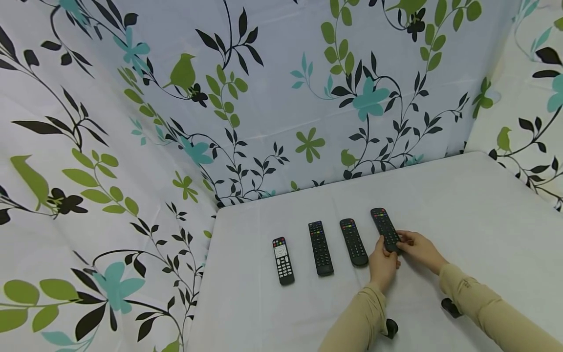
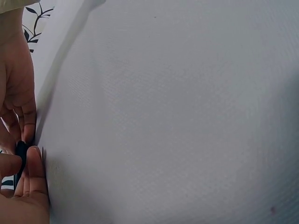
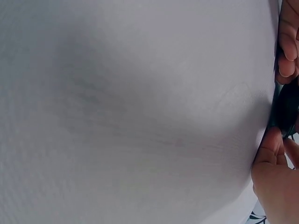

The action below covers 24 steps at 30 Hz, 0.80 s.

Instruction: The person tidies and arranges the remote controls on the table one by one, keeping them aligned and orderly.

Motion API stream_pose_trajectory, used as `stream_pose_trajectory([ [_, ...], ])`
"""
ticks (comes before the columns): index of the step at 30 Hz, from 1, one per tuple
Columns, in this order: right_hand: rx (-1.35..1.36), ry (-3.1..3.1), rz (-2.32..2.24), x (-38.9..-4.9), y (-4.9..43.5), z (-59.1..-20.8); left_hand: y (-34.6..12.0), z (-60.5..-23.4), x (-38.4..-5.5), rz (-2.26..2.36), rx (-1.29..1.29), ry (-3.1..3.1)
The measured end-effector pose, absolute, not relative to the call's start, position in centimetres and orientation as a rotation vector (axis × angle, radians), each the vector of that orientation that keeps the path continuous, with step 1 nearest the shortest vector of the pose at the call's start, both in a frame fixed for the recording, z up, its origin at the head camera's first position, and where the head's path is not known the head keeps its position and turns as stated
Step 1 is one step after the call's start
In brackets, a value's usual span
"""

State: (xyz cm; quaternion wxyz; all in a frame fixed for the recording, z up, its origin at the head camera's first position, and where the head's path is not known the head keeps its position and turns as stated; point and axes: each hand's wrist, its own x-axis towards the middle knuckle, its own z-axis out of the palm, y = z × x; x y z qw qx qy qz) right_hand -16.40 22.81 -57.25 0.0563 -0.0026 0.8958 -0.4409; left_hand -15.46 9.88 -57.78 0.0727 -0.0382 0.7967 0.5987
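Observation:
Four black remote controls lie in a row on a white-covered table. The rightmost remote control (image 1: 383,222) tilts with its top toward the left, and both hands are at its lower end. My left hand (image 1: 381,266) pinches its lower left edge, while my right hand (image 1: 420,249) pinches the lower right edge. Both wrist views catch the fingers around the dark remote at the picture's edge; its buttons are hidden there. Left of the hands lie a round-ended remote control (image 1: 354,243), a longer straight remote control (image 1: 320,248) and a smaller remote control (image 1: 283,261) with pale buttons.
The white tablecloth (image 1: 246,303) covers the table. Patterned curtains with leaves and birds hang behind (image 1: 272,98) and along the left (image 1: 145,195) and right sides. Small black devices (image 1: 391,327) show under both sleeves.

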Motion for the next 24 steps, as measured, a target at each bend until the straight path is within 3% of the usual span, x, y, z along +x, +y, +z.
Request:
stream_pose_trajectory([
  [12, -0.005, 2.762, -1.315, -16.1, 23.0, -56.7, 9.4, -57.8, -14.6, 1.76, -0.069, 2.494],
  [24, 0.008, 2.88, -1.351, -15.5, 25.6, -53.9, 5.3, -54.0, -13.7, 1.514, 0.524, 2.658],
])
